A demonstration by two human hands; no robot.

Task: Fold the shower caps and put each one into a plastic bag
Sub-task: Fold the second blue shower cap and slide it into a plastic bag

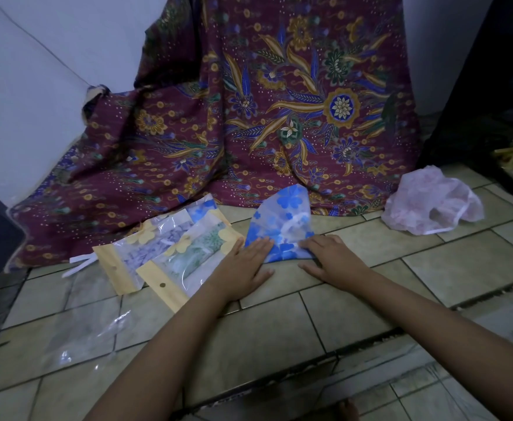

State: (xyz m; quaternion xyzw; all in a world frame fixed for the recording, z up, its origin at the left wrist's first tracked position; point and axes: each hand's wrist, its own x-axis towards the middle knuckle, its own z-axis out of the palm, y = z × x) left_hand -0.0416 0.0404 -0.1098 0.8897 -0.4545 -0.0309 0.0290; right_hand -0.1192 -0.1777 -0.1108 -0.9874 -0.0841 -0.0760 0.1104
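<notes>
On my feed the patterned batik cloth (249, 117) filled the back of the view, draped down onto the tiled floor (279, 329). A pink shower cap (431, 202) lay unfolded well off to the right. An empty clear bag (91, 338) sat on the tiles at the near left. Beyond it were packed bags with yellow headers, one holding a green cap (188, 256) and one a purple cap (146, 247).

The blue shower cap (282, 226) lay part-folded on the floor just ahead of both hands. Its long axis ran away from the person toward the cloth. The left hand (243, 268) lay flat with fingers straight and together, its tips on the cap's near-left edge. The right hand (331, 259) had its fingers extended over the near-right corner. Both were equally close, so I judged the next fold would go across that axis.

I could read no writing or brand on the headers.
</notes>
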